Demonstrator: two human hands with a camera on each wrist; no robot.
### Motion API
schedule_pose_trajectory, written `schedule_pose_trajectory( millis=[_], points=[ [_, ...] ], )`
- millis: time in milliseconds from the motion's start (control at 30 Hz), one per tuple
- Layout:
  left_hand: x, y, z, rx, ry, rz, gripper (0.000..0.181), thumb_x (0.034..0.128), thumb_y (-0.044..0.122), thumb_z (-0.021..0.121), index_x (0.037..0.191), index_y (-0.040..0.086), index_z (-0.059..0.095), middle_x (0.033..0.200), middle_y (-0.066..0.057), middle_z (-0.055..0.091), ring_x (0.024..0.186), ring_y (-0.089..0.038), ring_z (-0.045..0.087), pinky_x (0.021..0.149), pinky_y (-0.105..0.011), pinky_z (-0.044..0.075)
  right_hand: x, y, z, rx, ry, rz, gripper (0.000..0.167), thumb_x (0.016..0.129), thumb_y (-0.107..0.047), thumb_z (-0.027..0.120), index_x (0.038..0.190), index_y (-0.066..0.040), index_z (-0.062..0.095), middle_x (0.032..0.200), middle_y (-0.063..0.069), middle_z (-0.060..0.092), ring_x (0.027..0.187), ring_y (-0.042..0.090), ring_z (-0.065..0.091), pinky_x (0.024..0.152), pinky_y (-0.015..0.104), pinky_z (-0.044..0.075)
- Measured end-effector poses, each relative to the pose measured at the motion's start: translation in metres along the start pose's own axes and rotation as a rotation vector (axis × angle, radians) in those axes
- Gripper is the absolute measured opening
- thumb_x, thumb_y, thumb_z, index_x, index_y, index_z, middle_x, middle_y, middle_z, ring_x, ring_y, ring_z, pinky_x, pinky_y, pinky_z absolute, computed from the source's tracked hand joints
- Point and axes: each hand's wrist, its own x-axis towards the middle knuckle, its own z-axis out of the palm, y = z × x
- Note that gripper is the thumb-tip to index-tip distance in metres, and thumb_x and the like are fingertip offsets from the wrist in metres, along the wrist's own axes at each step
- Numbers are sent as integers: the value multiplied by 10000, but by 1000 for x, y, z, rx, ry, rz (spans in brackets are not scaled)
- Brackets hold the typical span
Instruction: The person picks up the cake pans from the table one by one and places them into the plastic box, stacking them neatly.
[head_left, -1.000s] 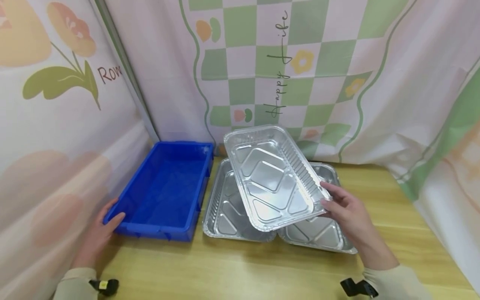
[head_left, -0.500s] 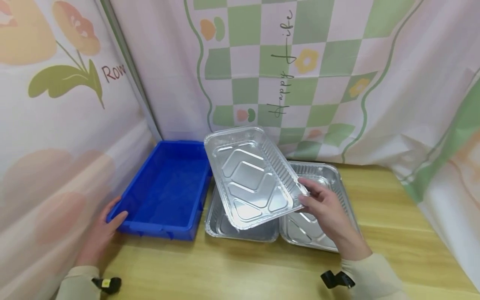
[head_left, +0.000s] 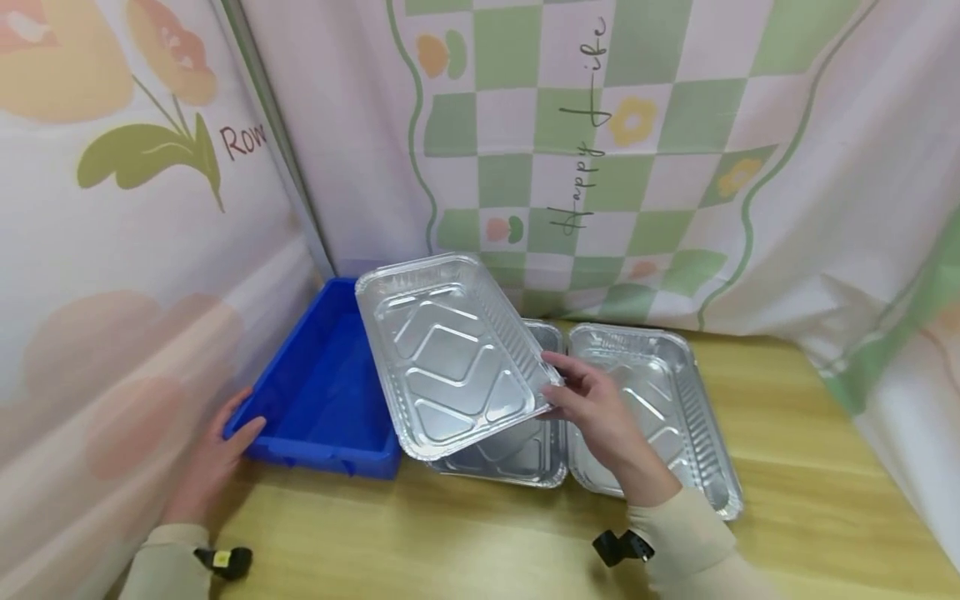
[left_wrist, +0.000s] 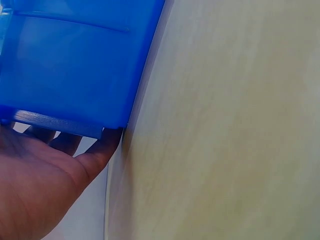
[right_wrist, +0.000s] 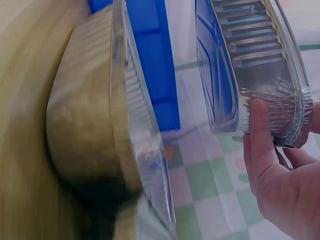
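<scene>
My right hand (head_left: 600,417) pinches the near right corner of a foil tray (head_left: 450,358), thumb inside and fingers outside. The tray hangs tilted, in front of the blue plastic bin's right side and a second foil tray (head_left: 525,450) on the table. In the right wrist view the fingers (right_wrist: 260,125) press against the held tray's crinkled foil corner (right_wrist: 275,95). At the left, my left hand (head_left: 217,458) grips the near left corner of the blue bin (head_left: 322,454), thumb over the rim. In the left wrist view, fingers reach around the bin's wall (left_wrist: 65,70).
A third foil tray (head_left: 697,417) lies on the wooden table (head_left: 465,542) at the right, beside the second. A patterned curtain (head_left: 495,117) hangs close behind the bin and trays, and another curtain (head_left: 150,250) runs along the left side.
My right hand has carried the foil tray leftward, from above the two lower trays to over the bin's right side. My left hand stays on the bin's corner. The head view has shifted slightly.
</scene>
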Motion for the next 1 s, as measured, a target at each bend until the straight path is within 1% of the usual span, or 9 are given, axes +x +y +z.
schedule_pose_trajectory(
  millis=[67,200,300,400,533,667,800,933,1000],
  points=[
    [0,0,0,12,-4,-1,749,1001,484,506,1593,265,102,1619,-192,57,1415,-530,63,1019,-759,133,4,2,10,24,4,14,522,901,84,584,1391,139,413,1095,243,532,843,231,635,733,446,580],
    [0,-1,0,30,-4,-2,752,1000,493,502,1593,268,98,1619,-197,54,1414,-535,66,1012,-764,141,10,7,31,73,13,40,508,895,96,576,1379,143,427,1167,297,521,850,256,638,721,445,583],
    [1,-1,1,13,0,-6,749,999,478,515,1592,265,111,1616,-206,62,1417,-528,65,1026,-753,136,14,11,45,97,11,62,513,893,100,573,1384,135,428,1227,324,498,858,267,634,717,424,585],
    [2,-1,2,-7,10,-5,743,1001,451,529,1591,246,128,1611,-219,76,1420,-520,69,1039,-741,133,17,13,56,111,16,77,513,894,104,569,1388,122,433,1272,311,484,866,272,629,722,428,585],
    [2,1,1,-15,20,-6,745,1002,454,525,1591,229,129,1610,-222,83,1422,-516,68,1047,-735,130,21,17,70,115,41,89,495,894,108,573,1376,109,459,1213,319,517,859,281,632,732,466,580],
    [3,2,2,-17,24,-7,742,1003,464,515,1590,221,132,1610,-221,84,1421,-517,68,1048,-733,131,23,21,82,117,74,96,485,879,110,587,1352,121,481,1150,327,545,838,264,622,730,492,576],
    [3,2,3,-17,33,-3,728,1007,462,507,1588,210,146,1604,-232,100,1418,-519,78,1054,-728,126,25,24,96,115,98,108,480,863,113,592,1334,124,499,1169,323,556,848,273,622,722,452,584],
    [3,0,3,-32,37,5,716,1013,446,503,1586,198,153,1594,-252,118,1412,-521,97,1064,-717,125,28,26,112,105,88,110,469,882,110,576,1342,127,489,1191,343,544,890,337,642,742,408,585],
    [3,-1,3,-29,42,24,698,1019,425,500,1584,190,164,1584,-263,143,1405,-521,124,1066,-709,139,31,27,119,103,78,105,469,890,109,566,1350,134,475,1201,346,540,911,361,641,756,392,582]
  ],
)
